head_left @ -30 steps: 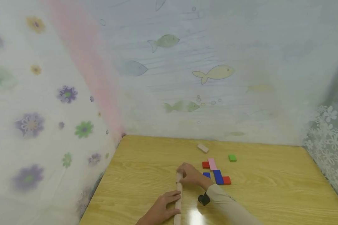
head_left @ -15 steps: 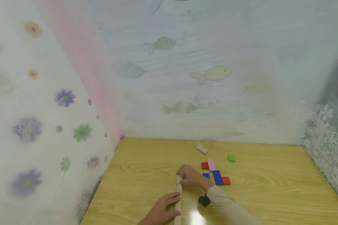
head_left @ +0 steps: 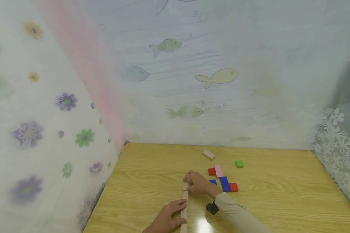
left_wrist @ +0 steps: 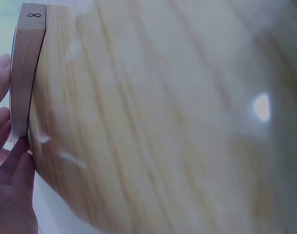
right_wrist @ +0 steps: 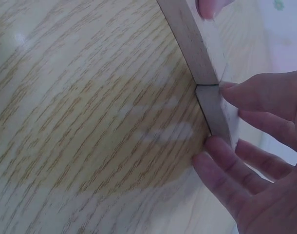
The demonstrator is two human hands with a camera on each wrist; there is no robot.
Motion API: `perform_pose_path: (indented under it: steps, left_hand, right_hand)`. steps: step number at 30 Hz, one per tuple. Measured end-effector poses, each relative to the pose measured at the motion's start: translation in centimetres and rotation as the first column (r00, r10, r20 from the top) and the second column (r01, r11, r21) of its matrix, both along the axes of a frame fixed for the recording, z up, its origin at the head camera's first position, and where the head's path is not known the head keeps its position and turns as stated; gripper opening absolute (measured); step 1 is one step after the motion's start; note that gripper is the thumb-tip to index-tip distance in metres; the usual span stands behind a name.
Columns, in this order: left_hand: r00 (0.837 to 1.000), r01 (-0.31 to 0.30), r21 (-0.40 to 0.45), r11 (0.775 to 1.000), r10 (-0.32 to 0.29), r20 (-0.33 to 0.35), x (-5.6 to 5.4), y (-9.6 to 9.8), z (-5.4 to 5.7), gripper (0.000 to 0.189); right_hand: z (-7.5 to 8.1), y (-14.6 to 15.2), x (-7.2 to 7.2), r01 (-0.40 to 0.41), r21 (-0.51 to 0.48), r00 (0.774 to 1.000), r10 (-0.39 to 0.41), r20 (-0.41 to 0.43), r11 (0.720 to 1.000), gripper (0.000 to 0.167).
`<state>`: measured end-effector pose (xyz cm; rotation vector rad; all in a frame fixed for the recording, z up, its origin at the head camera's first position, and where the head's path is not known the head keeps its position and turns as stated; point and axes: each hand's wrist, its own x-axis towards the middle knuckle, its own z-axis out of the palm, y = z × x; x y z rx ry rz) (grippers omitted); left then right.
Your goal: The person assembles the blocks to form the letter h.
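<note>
A straight row of plain wooden blocks (head_left: 185, 195) runs away from the near edge in the head view. My right hand (head_left: 199, 183) pinches the far end block (right_wrist: 214, 109), its thumb by the seam and fingertips round the end. In the right wrist view this block meets its neighbour at a thin dark joint. From the left side, my left hand (head_left: 167, 216) touches the row with spread, fairly straight fingers. Its fingertips (left_wrist: 22, 163) lie along the wood in the left wrist view, where a block face (left_wrist: 33, 15) bears a figure-eight mark.
Right of the row lie flat coloured blocks: red (head_left: 211, 171), pink (head_left: 218, 170), blue (head_left: 225, 184), another red (head_left: 233, 187) and a partly hidden blue (head_left: 213, 182). A green block (head_left: 239, 163) and a loose wooden block (head_left: 208, 154) lie farther back. Printed cloth (head_left: 163, 126) hangs behind the table.
The head view has shifted slightly. Both hands keep their places on the row; the right hand's end block sits a touch more in line with its neighbour.
</note>
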<state>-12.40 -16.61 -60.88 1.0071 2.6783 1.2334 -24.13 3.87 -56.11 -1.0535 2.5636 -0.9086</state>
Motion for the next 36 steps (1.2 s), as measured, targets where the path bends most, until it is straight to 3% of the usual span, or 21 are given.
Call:
perform_pose_path:
  steps: [16,20,26,31,36]
  left_hand:
    - [1.000,0.002,0.000,1.000,-0.002,0.024,0.1,-0.1,0.2,0.055]
    - [0.999,0.004,0.009,1.000,-0.005,0.054,0.1,-0.1,0.1,0.056]
    - [0.998,0.015,0.024,1.000,-0.016,0.062,0.0,-0.2,0.1,0.056]
    - [0.998,0.007,0.011,1.000,-0.008,0.062,-0.1,-0.2,0.2,0.056]
    - [0.999,0.010,0.017,1.000,-0.011,0.049,-0.1,0.0,0.3,0.056]
  right_hand:
    - [0.5,-0.2,0.2,-0.010,-0.023,0.999,0.011,0.050,1.000,0.029]
    - [0.7,0.1,0.0,0.004,0.008,1.000,-0.004,0.018,1.000,0.030]
    - [1.3,0.8,-1.0,0.032,0.056,0.996,-0.027,-0.086,0.998,0.027]
    - [1.8,1.5,-2.1,0.048,0.058,0.996,-0.043,-0.079,0.997,0.027]
    - [2.3,2.5,-2.8,0.045,0.027,0.997,-0.043,-0.064,0.999,0.037]
